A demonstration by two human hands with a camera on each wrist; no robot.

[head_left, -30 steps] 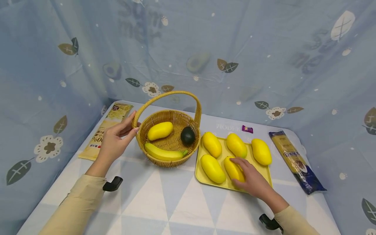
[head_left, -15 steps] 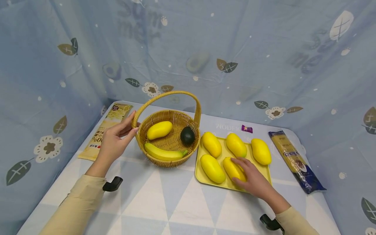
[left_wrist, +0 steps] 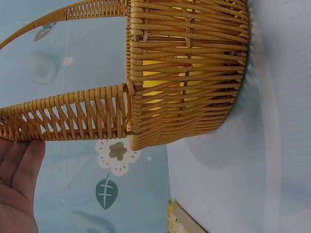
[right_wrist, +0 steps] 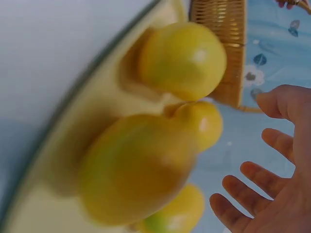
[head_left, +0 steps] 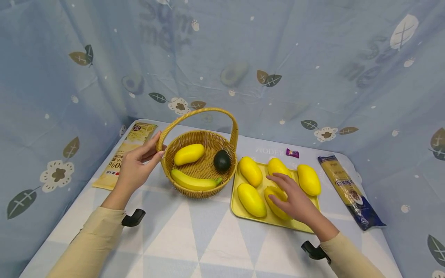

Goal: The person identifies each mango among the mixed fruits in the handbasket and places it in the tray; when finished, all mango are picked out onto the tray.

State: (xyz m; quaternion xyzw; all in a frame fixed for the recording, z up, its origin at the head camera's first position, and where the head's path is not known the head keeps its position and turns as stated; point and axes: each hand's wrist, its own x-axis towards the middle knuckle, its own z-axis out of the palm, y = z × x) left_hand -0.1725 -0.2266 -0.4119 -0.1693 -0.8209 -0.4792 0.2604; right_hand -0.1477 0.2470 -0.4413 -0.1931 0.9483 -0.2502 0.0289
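Note:
A wicker basket (head_left: 199, 193) with a tall handle (head_left: 208, 109) holds a yellow mango (head_left: 189, 154), a banana (head_left: 194, 180) and a dark avocado (head_left: 222, 160). My left hand (head_left: 137, 166) grips the side of the handle, thumb and fingers on it; the left wrist view shows the fingertips against the wicker. Over the yellow tray (head_left: 240, 211), my right hand (head_left: 293, 199) hovers with its fingers spread, apart from the mango (head_left: 274, 206) below it. In the right wrist view nothing lies in that hand, and the near mango (right_wrist: 138, 170) rests on the tray.
Several other mangoes, such as the front-left mango (head_left: 252, 200), lie on the tray. Behind it is a small purple candy (head_left: 292, 153). A blue-gold packet (head_left: 351, 191) lies to the right, a yellow packet (head_left: 121, 158) at left. Patterned curtains (head_left: 222, 58) enclose the table.
My right hand has let go of the front mango and lifted slightly off it, its fingers opening out. The left hand and basket have stayed put.

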